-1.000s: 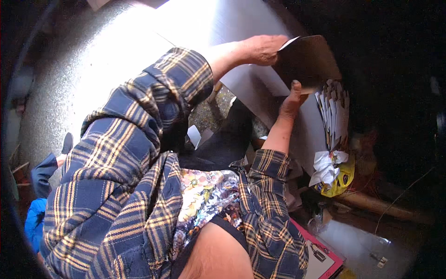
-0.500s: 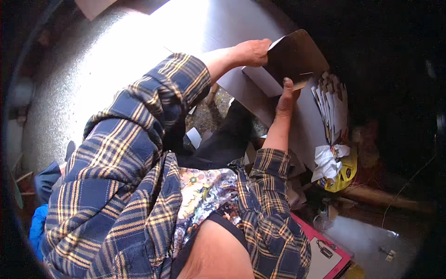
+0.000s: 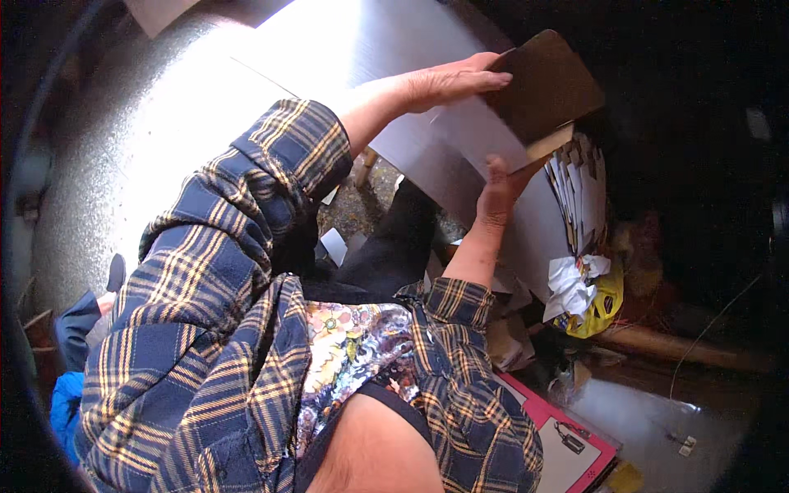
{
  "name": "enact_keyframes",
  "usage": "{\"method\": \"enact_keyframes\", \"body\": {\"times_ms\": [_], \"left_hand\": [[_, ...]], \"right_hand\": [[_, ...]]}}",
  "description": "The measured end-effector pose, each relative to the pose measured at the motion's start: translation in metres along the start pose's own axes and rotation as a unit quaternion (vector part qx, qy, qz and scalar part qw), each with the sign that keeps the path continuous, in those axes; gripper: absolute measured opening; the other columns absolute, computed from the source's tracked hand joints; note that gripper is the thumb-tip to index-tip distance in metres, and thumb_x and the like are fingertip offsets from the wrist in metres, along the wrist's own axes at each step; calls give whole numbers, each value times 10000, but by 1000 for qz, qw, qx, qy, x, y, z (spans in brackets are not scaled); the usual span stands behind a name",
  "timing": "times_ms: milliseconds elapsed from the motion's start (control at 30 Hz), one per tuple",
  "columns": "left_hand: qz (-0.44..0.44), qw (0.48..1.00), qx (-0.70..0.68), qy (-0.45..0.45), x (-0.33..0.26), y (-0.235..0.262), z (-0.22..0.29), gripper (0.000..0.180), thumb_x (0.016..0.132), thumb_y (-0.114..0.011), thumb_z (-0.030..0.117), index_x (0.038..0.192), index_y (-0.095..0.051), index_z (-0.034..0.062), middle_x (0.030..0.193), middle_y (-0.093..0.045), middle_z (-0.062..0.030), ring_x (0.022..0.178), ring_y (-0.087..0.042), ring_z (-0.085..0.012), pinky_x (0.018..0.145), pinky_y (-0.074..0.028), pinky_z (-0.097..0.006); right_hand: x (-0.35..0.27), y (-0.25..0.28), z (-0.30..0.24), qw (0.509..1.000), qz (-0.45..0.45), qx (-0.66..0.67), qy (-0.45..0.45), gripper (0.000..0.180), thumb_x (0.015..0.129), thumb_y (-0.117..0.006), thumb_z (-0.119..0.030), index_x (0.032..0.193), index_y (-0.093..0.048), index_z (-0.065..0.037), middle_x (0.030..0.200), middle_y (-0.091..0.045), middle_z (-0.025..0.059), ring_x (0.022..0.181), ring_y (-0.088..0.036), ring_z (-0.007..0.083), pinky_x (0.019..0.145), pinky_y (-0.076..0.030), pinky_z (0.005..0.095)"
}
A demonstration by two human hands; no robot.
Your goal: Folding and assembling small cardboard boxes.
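A folded piece of cardboard (image 3: 546, 86), brown on one face with a pale flap (image 3: 481, 135), is up over the right part of a smooth grey table (image 3: 403, 135). My right hand (image 3: 499, 197) grips its near edge, thumb on the pale flap and the other fingers mostly hidden behind. At the upper left edge of the brown panel, my left hand (image 3: 452, 85) lies with fingers stretched out flat, touching it. Beside the right hand stands a stack of folded cardboard pieces (image 3: 585, 193).
Crumpled white paper (image 3: 574, 283) and a yellow bag (image 3: 606, 302) are right of my right forearm. A pink-edged board (image 3: 567, 435) lies lower right near a clear plastic sheet (image 3: 641, 419). Another person's leg (image 3: 78, 324) shows at left. Paper scraps (image 3: 334, 246) lie below the table.
My left hand's fingers have straightened from a curled hold on the cardboard's edge. The cardboard has tilted, its brown panel shifting up and right, and more of the pale flap shows.
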State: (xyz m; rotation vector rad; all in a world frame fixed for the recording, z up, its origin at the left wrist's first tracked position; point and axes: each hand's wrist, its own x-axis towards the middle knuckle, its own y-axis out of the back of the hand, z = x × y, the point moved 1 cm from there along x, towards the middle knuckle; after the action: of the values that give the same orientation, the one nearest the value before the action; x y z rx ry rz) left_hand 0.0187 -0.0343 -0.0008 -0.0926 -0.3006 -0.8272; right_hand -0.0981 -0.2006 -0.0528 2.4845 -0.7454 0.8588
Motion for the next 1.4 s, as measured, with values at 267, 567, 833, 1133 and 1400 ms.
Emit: {"method": "enact_keyframes", "body": {"times_ms": [267, 567, 833, 1133, 1400], "left_hand": [[12, 985, 140, 102, 1, 0, -4, 1069, 598, -702, 636, 1414, -319, 60, 1312, -477, -242, 1227, -468, -338, 1050, -354, -402], [47, 962, -156, 219, -2, -3, 1, 756, 781, -523, 633, 1388, -417, 194, 1438, -384, -115, 1344, -316, -309, 1023, -267, -598], [-15, 992, -76, 96, 5, 5, -8, 845, 767, -667, 426, 1448, -257, 140, 1401, -396, -170, 1260, -411, -267, 1031, -333, -471], [-107, 994, 19, 26, 14, 3, -16, 1031, 652, -777, 334, 1456, -185, 81, 1301, -482, -187, 1203, -457, -251, 993, -394, -367], [334, 941, -62, -4, 31, -2, -34, 482, 781, -642, 219, 1195, -504, 17, 1068, -605, -166, 886, -619, -221, 707, -537, -315]], "right_hand": [[1, -7, -4, 890, 69, 262, -366, 623, 800, -579, -488, 1299, -406, -156, 1241, -489, 81, 1089, -511, 267, 759, -514, 428], [7, -2, -10, 898, 25, 266, -349, 561, 844, -528, -479, 1282, -430, -142, 1199, -532, 80, 1063, -525, 291, 713, -519, 442], [-2, 2, 4, 896, 44, 341, -280, 595, 838, -572, -470, 1311, -424, -140, 1199, -538, 68, 1099, -512, 265, 864, -469, 461], [-16, 5, 16, 930, 40, 284, -231, 600, 826, -596, -396, 1299, -451, -56, 1256, -516, 85, 1120, -501, 252, 996, -380, 399], [-34, -17, 57, 976, -45, 32, -211, 416, 888, -534, -133, 1284, -452, -36, 1107, -555, 114, 981, -548, 219, 901, -427, 346]]}}
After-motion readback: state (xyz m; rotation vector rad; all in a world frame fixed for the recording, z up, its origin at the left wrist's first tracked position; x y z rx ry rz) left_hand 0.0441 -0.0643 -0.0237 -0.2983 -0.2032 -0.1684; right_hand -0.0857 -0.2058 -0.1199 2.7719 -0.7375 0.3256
